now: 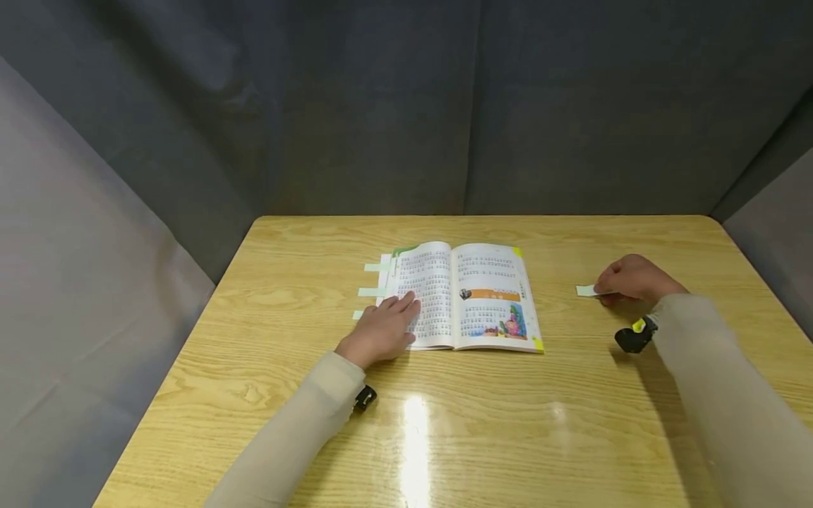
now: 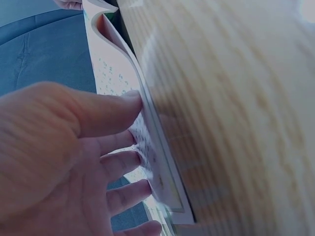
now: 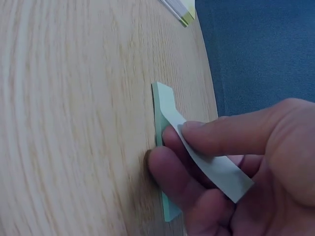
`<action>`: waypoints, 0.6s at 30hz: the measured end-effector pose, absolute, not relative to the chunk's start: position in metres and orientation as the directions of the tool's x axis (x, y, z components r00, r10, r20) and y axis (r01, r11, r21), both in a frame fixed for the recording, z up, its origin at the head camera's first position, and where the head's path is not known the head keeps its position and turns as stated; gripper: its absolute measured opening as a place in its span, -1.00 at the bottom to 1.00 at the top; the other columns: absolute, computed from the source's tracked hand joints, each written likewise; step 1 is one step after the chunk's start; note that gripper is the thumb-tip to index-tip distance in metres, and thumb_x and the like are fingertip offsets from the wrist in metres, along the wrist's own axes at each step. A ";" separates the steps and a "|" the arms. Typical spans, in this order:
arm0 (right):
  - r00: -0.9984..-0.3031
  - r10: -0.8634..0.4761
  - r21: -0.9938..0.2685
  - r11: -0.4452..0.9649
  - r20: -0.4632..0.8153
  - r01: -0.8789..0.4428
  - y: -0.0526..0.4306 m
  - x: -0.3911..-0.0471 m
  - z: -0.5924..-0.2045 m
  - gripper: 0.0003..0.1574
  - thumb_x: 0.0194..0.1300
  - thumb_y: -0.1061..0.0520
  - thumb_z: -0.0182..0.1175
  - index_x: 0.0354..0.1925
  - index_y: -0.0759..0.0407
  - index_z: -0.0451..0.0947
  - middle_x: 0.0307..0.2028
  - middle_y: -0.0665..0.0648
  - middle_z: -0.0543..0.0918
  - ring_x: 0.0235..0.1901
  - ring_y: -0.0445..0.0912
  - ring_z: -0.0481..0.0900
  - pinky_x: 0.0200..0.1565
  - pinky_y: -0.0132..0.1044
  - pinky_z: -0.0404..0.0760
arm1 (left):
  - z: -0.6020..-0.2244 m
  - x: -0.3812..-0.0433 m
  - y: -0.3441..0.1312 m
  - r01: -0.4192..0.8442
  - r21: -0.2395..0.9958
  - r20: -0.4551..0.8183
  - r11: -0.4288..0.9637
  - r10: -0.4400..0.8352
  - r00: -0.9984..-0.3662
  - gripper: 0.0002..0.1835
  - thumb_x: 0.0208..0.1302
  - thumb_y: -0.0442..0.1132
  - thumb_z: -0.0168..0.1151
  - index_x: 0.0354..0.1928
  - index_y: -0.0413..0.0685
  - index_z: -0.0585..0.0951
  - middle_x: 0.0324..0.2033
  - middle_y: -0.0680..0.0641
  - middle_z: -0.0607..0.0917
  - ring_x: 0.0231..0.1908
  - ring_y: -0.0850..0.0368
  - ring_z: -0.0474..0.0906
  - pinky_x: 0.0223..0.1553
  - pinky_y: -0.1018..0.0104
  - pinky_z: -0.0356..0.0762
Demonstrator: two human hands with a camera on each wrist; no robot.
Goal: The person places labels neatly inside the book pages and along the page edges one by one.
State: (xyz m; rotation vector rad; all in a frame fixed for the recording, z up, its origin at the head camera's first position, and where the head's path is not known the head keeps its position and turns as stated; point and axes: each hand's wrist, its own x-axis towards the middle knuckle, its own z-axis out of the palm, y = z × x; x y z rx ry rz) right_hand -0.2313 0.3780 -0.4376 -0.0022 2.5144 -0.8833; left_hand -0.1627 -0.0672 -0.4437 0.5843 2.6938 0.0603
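Observation:
An open book [image 1: 485, 282] with printed text and a coloured picture lies on the wooden table. My left hand [image 1: 382, 331] rests with spread fingers on its left page [image 2: 118, 73]. Pale green sticky notes [image 1: 371, 292] stick out past the book's left edge. Off to the right, my right hand [image 1: 629, 279] is at a pad of narrow pale green sticky notes [image 3: 162, 108]. Thumb and fingers pinch the top sticky note [image 3: 224, 179], which is peeled up and bent away from the pad, its far end still on it.
The wooden table [image 1: 495, 423] reaches back to a dark grey curtain [image 1: 381, 106]. A lighter grey cloth [image 1: 76, 317] hangs along the left side. A black wrist camera [image 1: 635, 337] sits under the right wrist, and another black device [image 1: 365, 397] under the left.

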 end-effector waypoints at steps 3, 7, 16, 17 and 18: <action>-0.884 -0.166 -0.603 0.783 -0.438 0.152 0.378 -0.230 -0.437 -0.59 0.38 0.12 0.15 -0.06 0.51 0.56 -0.45 0.01 0.73 -0.38 -0.10 0.59 -0.32 -0.27 0.52 | -0.444 -0.163 -0.067 0.392 0.122 -0.357 0.912 0.409 -0.840 -0.29 0.52 0.02 -0.03 0.59 0.13 0.01 0.60 0.05 -0.09 0.58 -0.04 -0.06 0.53 -0.14 0.07; -0.877 -0.188 -0.622 0.769 -0.442 0.149 0.379 -0.229 -0.434 -0.61 0.41 0.14 0.11 -0.06 0.51 0.54 -0.44 0.00 0.74 -0.37 -0.11 0.63 -0.33 -0.26 0.53 | -0.443 -0.162 -0.068 0.392 0.124 -0.349 0.912 0.410 -0.843 -0.30 0.52 0.01 -0.03 0.58 0.12 0.02 0.60 0.05 -0.08 0.58 -0.05 -0.06 0.55 -0.14 0.04; -0.870 -0.203 -0.638 0.755 -0.450 0.154 0.381 -0.228 -0.435 -0.60 0.43 0.13 0.09 -0.04 0.51 0.52 -0.39 0.01 0.73 -0.35 -0.13 0.67 -0.30 -0.25 0.61 | -0.442 -0.161 -0.068 0.381 0.133 -0.358 0.915 0.403 -0.842 -0.30 0.52 0.01 -0.03 0.59 0.12 0.01 0.60 0.05 -0.09 0.59 -0.05 -0.08 0.56 -0.15 -0.01; -0.870 -0.202 -0.638 0.755 -0.449 0.154 0.381 -0.228 -0.435 -0.60 0.43 0.13 0.09 -0.04 0.51 0.52 -0.39 0.01 0.73 -0.35 -0.13 0.67 -0.30 -0.25 0.61 | -0.442 -0.161 -0.068 0.380 0.136 -0.358 0.915 0.403 -0.843 -0.30 0.52 0.01 -0.03 0.59 0.12 0.01 0.60 0.05 -0.09 0.59 -0.05 -0.08 0.56 -0.15 -0.01; -0.870 -0.204 -0.638 0.755 -0.449 0.152 0.381 -0.228 -0.436 -0.60 0.43 0.14 0.08 -0.04 0.51 0.51 -0.39 0.01 0.73 -0.36 -0.14 0.67 -0.30 -0.25 0.61 | -0.442 -0.161 -0.068 0.378 0.137 -0.358 0.916 0.402 -0.843 -0.30 0.52 0.01 -0.03 0.59 0.12 0.01 0.60 0.05 -0.09 0.59 -0.05 -0.08 0.56 -0.15 -0.01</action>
